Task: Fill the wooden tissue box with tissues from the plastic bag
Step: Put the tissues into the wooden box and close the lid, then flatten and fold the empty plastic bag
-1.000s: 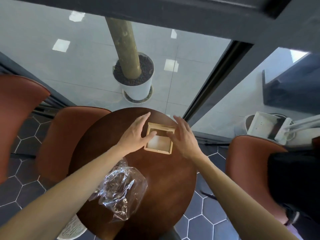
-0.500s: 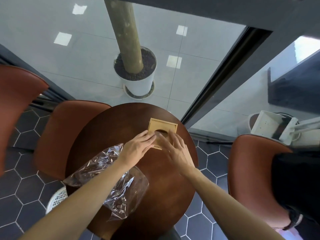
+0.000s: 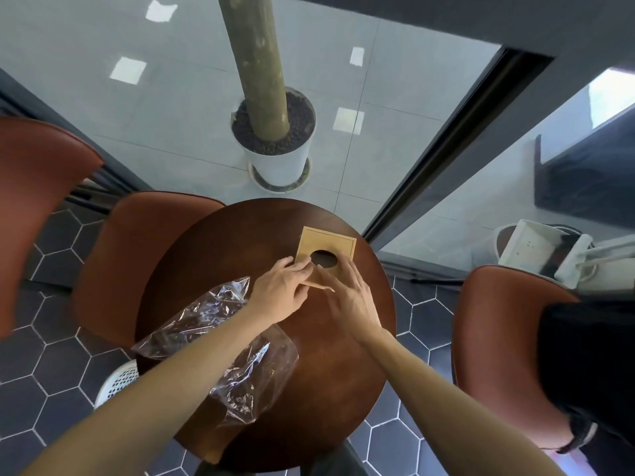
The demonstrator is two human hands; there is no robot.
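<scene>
Round and dark brown, the wooden worktop (image 3: 309, 372) stands beside a glass wall, with rust-coloured chairs (image 3: 137, 255) around it and a potted trunk (image 3: 275, 146) on the pale floor beyond the glass. Near the far edge of the worktop sits the wooden tissue box (image 3: 326, 250), its top panel showing a round dispensing hole. That panel faces up and looks seated on the box, probably because the person is sliding or pressing it into place; whether tissues are already inside cannot be told, since the hole shows only dark.

Both hands meet at the near edge of the box. The left hand (image 3: 281, 293) lies palm down with its fingers (image 3: 302, 267) held close together, their tips resting on the near left corner of the panel. The right hand (image 3: 350, 300) comes in from the near right, fingers (image 3: 343, 266) slightly spread, lying on the panel beside the hole. Neither hand pinches anything; they seem to steady and push. A thin pale edge pokes out between the two hands at the box's near side, perhaps the panel's lip.

The plastic bag (image 3: 223, 345) lies crumpled on the near left of the worktop, under the left forearm, well apart from the box. It looks clear and mostly flat, likely emptied
</scene>
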